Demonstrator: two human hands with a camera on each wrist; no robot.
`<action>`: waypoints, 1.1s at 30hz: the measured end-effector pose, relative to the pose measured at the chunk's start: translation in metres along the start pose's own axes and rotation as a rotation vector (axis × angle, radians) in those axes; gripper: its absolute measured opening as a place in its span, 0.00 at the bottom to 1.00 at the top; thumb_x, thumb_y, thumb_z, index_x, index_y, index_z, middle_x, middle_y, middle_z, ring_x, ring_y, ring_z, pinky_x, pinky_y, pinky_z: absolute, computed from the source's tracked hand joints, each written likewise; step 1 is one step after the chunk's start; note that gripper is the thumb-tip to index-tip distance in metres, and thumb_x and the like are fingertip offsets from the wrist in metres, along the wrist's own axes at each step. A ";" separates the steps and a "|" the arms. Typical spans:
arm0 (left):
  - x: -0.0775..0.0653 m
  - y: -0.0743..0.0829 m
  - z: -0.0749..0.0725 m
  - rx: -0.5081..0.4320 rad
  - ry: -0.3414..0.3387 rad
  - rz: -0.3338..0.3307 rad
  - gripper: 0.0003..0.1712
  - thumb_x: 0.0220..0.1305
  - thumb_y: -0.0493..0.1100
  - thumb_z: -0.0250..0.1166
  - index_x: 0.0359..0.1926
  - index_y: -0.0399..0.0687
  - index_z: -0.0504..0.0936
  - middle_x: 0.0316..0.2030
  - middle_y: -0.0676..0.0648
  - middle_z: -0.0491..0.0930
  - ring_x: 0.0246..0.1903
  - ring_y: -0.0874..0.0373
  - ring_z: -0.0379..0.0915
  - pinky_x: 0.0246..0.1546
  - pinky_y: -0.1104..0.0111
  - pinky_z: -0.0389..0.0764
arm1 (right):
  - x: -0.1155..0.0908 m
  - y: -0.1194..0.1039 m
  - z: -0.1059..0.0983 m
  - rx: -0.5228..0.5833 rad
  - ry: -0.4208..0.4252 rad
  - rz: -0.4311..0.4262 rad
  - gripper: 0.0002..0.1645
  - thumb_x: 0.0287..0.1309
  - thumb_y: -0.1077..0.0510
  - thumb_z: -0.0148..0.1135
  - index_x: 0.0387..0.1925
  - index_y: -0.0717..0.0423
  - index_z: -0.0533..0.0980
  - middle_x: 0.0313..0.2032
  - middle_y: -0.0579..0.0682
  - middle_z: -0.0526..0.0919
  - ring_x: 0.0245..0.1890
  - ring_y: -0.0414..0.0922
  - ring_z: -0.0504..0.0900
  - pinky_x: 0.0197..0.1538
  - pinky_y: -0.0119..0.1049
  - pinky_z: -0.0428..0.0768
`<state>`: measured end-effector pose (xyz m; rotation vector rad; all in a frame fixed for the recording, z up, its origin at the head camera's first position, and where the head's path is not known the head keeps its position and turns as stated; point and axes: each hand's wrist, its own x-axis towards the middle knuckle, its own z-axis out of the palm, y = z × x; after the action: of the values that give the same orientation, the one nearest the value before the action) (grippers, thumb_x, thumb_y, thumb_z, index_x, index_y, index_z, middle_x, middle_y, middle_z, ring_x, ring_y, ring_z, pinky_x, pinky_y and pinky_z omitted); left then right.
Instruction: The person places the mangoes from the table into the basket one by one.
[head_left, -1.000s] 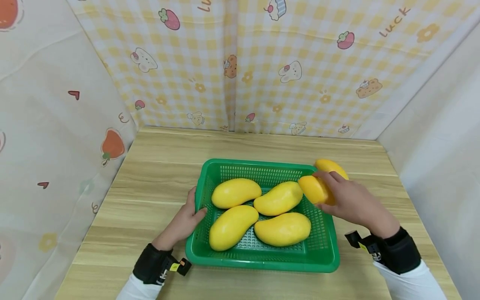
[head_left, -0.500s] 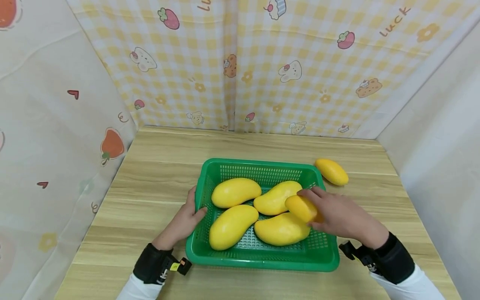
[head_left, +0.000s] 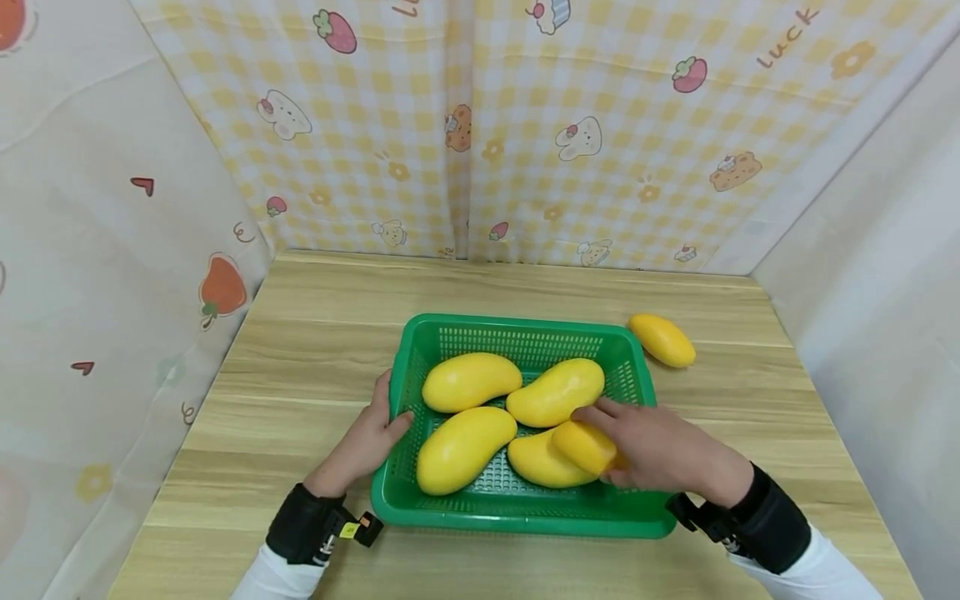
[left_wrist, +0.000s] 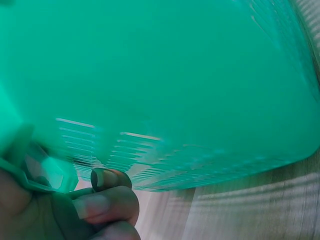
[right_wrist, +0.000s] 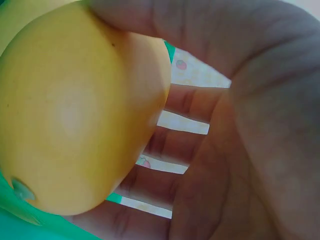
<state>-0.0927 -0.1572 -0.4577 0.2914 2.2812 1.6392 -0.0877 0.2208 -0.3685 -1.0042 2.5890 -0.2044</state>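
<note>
In the head view my right hand (head_left: pixel 648 446) grips a small orange-yellow mango (head_left: pixel 585 447) over the right part of a green plastic basket (head_left: pixel 525 527). The right wrist view shows thumb and fingers round this mango (right_wrist: pixel 75 110), its stem end at lower left. Beneath it, partly covered, lies a larger yellow mango (head_left: pixel 536 462). Three more big mangoes lie in the basket: one at the back left (head_left: pixel 471 382), one at the back right (head_left: pixel 558 392), one at the front left (head_left: pixel 465 450). My left hand (head_left: pixel 367 442) holds the basket's left rim, thumb inside, curled fingers (left_wrist: pixel 107 205) outside.
Another small orange-yellow mango (head_left: pixel 663 340) lies on the wooden table (head_left: pixel 330 333) just outside the basket's back right corner. A checked cloth (head_left: pixel 360 167) hangs behind the table. Pale cloths flank it at left (head_left: pixel 90 275) and right (head_left: pixel 877 275).
My right hand has carried the small mango from the basket's right edge leftward and toward the front, over the front right mango. My left hand stays on the rim.
</note>
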 end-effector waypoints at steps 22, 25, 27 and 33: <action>0.001 -0.003 0.000 -0.009 0.003 -0.021 0.39 0.71 0.33 0.48 0.73 0.41 0.35 0.61 0.26 0.61 0.44 0.43 0.75 0.36 0.62 0.80 | -0.011 -0.007 0.008 0.114 -0.096 -0.108 0.42 0.44 0.60 0.75 0.61 0.38 0.68 0.54 0.37 0.71 0.50 0.41 0.73 0.48 0.43 0.78; 0.001 -0.004 0.000 -0.015 0.001 -0.031 0.39 0.71 0.33 0.48 0.73 0.42 0.35 0.60 0.26 0.62 0.43 0.43 0.76 0.36 0.62 0.80 | -0.013 -0.007 0.010 0.111 -0.098 -0.114 0.43 0.43 0.60 0.76 0.61 0.38 0.68 0.54 0.37 0.71 0.52 0.42 0.73 0.49 0.43 0.78; 0.001 -0.003 0.000 -0.015 -0.001 -0.030 0.39 0.71 0.34 0.48 0.73 0.42 0.35 0.60 0.26 0.63 0.42 0.43 0.76 0.36 0.62 0.80 | -0.014 -0.006 0.011 0.105 -0.098 -0.118 0.43 0.43 0.60 0.76 0.61 0.38 0.68 0.55 0.38 0.71 0.53 0.44 0.73 0.49 0.44 0.78; 0.002 -0.001 0.000 -0.007 -0.006 -0.022 0.39 0.72 0.34 0.49 0.73 0.41 0.35 0.60 0.26 0.62 0.43 0.43 0.75 0.37 0.60 0.80 | -0.015 -0.006 0.011 0.109 -0.102 -0.133 0.43 0.43 0.61 0.76 0.62 0.38 0.68 0.56 0.38 0.71 0.55 0.46 0.72 0.50 0.46 0.77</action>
<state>-0.0944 -0.1571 -0.4583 0.2685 2.2653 1.6332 -0.0692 0.2263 -0.3732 -1.1175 2.3952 -0.3159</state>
